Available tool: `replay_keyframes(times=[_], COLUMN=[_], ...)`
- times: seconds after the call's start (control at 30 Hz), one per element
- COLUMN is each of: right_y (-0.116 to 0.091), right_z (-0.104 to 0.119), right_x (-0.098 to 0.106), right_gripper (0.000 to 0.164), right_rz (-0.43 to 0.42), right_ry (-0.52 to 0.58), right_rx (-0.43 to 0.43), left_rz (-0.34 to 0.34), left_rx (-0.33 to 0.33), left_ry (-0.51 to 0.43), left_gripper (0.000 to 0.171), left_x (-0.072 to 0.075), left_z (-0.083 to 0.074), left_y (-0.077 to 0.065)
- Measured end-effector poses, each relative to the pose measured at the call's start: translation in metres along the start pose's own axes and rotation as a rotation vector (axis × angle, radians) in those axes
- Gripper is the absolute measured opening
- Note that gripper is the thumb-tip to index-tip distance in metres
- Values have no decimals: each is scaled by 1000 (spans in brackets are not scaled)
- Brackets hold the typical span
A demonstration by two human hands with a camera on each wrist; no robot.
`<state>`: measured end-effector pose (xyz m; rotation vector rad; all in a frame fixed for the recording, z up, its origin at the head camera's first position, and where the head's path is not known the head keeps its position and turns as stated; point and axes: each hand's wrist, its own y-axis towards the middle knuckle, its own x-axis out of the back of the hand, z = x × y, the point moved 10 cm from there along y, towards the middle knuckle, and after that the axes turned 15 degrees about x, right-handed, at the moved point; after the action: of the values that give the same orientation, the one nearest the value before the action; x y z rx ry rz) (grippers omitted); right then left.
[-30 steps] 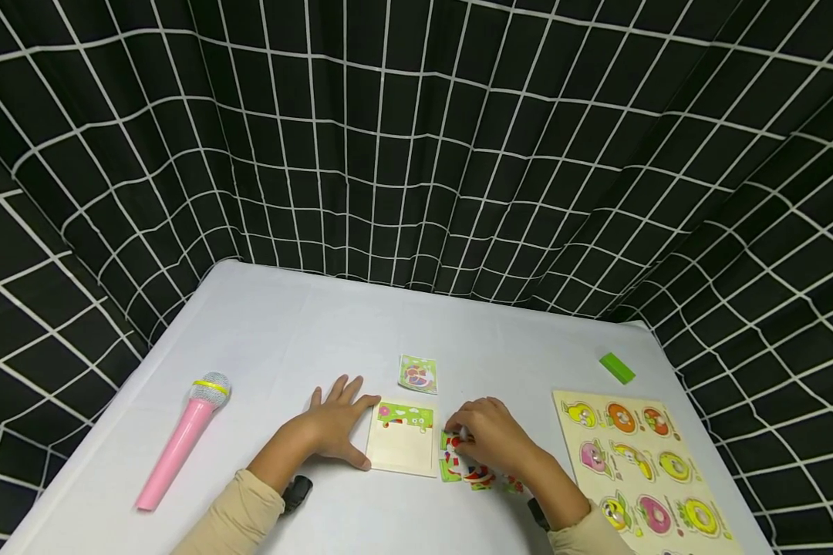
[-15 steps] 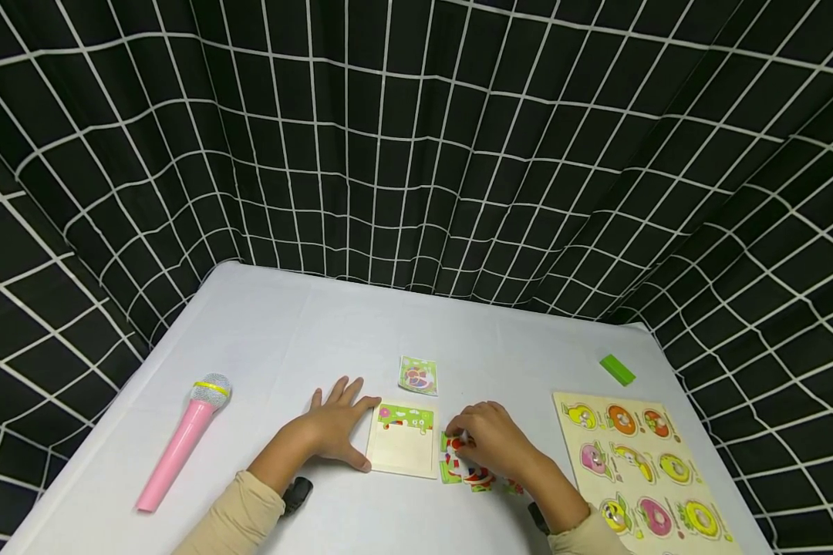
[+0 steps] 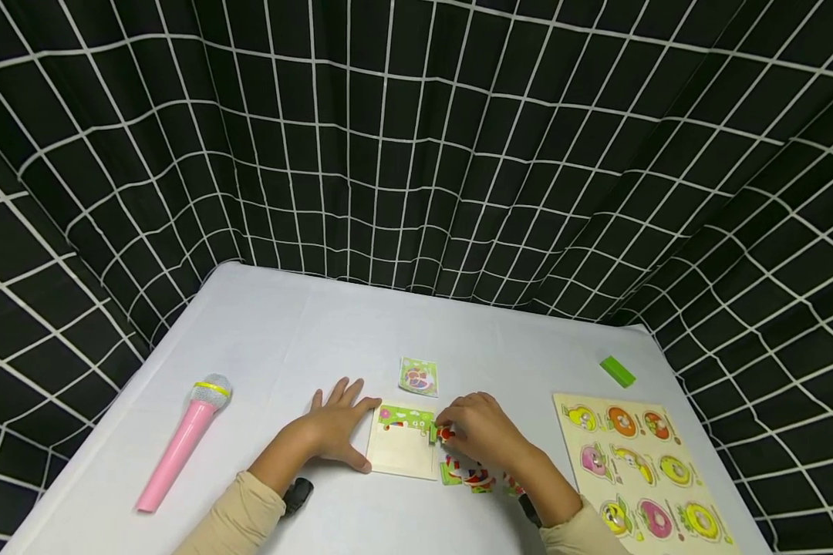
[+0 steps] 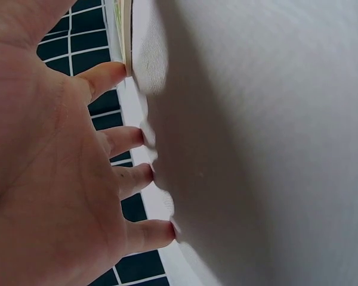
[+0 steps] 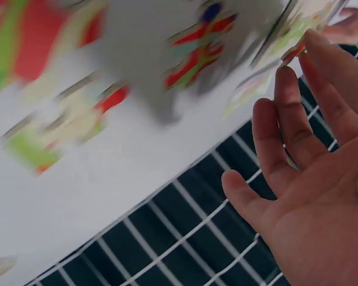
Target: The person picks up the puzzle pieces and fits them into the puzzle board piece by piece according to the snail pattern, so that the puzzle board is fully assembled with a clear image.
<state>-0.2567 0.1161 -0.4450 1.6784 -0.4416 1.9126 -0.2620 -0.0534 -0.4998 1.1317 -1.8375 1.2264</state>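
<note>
A cream jigsaw tray (image 3: 401, 460) lies flat, with a strip of green-printed pieces (image 3: 416, 417) fitted along its far side. My left hand (image 3: 336, 426) spreads its fingers beside the tray, thumb and index finger at its left edge; the left wrist view shows fingertips pressing on the cloth. With thumb and fingers my right hand (image 3: 487, 433) pinches a green and red puzzle piece (image 3: 444, 434) at the tray's right edge. That puzzle piece (image 5: 293, 53) is seen nearly edge-on in the right wrist view. Several loose puzzle pieces (image 3: 477, 476) lie below the right hand, partly covered by it.
A small picture card (image 3: 418, 376) lies beyond the tray. On the left is a pink toy microphone (image 3: 180, 447). A fruit peg-puzzle board (image 3: 635, 432) occupies the right, with a green block (image 3: 618, 371) behind it. Black gridded curtain (image 3: 416, 154) encloses the white table (image 3: 305, 324).
From the loose pieces, my right hand has lifted one puzzle piece and carried it up and left to the tray's right edge. The left hand stays put.
</note>
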Motion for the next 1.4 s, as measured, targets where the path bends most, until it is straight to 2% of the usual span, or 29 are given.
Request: replay_keyframes(times=[0.37, 0.53, 0.93, 1.4], right_y=[40, 51, 57, 59], right_z=[41, 49, 50, 53], right_x=[-17, -23, -30, -29], right_gripper=[28, 28, 25, 25], right_rz=[40, 53, 77, 60], right_ry=[-54, -66, -67, -93], right_rx=[122, 129, 115, 126], left_rz=[8, 27, 28, 27], left_rx=[-3, -2, 1, -2], left_ry=[11, 11, 10, 25], left_gripper=[100, 101, 100, 100], left_x=[0, -1, 0, 0], left_z=[1, 2, 1, 1], left_y=[-1, -1, -2, -1])
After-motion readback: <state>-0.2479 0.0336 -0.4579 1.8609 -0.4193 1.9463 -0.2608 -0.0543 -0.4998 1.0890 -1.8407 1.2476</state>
